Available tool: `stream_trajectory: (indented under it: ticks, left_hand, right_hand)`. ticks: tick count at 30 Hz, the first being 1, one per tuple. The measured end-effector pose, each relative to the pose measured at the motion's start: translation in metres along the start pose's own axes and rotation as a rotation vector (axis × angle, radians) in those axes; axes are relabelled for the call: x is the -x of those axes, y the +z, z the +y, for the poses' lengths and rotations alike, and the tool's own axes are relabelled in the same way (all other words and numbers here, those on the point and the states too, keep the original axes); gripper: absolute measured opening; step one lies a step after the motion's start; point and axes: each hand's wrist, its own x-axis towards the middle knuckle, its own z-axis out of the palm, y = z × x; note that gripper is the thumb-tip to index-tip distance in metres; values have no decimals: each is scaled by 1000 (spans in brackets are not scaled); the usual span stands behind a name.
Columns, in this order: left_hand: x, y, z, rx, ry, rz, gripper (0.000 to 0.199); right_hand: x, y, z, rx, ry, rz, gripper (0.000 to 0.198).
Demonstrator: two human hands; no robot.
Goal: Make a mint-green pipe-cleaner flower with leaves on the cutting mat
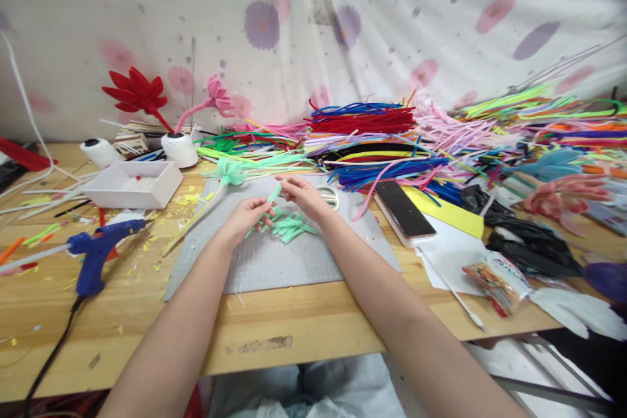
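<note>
A short mint-green pipe cleaner piece (pixel 275 192) is stretched between my two hands above the grey cutting mat (pixel 294 271). My left hand (pixel 249 217) pinches its lower end, with another green piece showing beneath the fingers. At the upper end, the fingertips of my right hand (pixel 304 196) close on the same piece. Just below the hands lies a loose pile of cut mint-green pieces (pixel 292 228). Scissors (pixel 329 196) with pale handles rest beyond my right wrist, partly hidden. A mint-green flower (pixel 230 172) on a stem lies left of my hands.
A blue glue gun (pixel 93 268) and a white box (pixel 132 196) stand left. Bundles of coloured pipe cleaners (pixel 362 121) line the back. To the right lie a phone (pixel 405 209), a snack packet (pixel 499 281) and black plastic bags (pixel 531 245). Yellow scraps litter the left side.
</note>
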Motion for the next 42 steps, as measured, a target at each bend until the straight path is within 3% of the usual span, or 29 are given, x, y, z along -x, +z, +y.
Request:
stream_trajectory:
  ticks: [3,6,9,12,15,19,24,26,30,34,42]
  left_hand:
    - [-8,-2,-8,-140,103,194,16]
    - [-13,-6,-15,-228,157,267,22]
    - [-16,-8,-20,-293,184,315,22]
    - [-19,-10,-22,-318,186,344,20]
    - [-20,-12,-23,-296,182,365,18]
    - [-20,-12,-19,-189,187,376,18]
    - [-17,-10,-13,-35,155,384,14]
    - [-16,-11,-11,12,146,398,12]
    - [-16,-13,-9,103,146,427,13]
    - [-17,-13,-9,150,140,420,18]
    - [-13,-6,-8,109,171,385,28]
  right_hand:
    - [2,-23,-10,593,8,135,30]
    - [10,-50,-24,1179,197,63,28]
    - [17,-61,-33,1401,348,-14,33]
    - [20,-62,-36,1461,315,-11,30]
    - [20,-64,-39,1300,317,-34,19]
    - [19,-68,-40,688,272,-100,13]
    - [15,-41,-26,-121,238,-183,33]
    - [14,-26,-19,-293,314,-248,49]
    - [15,-6,-10,-414,522,-484,78]
    - [16,-3,-5,-451,632,-694,91]
    - [16,-10,-8,-471,605,-736,87]
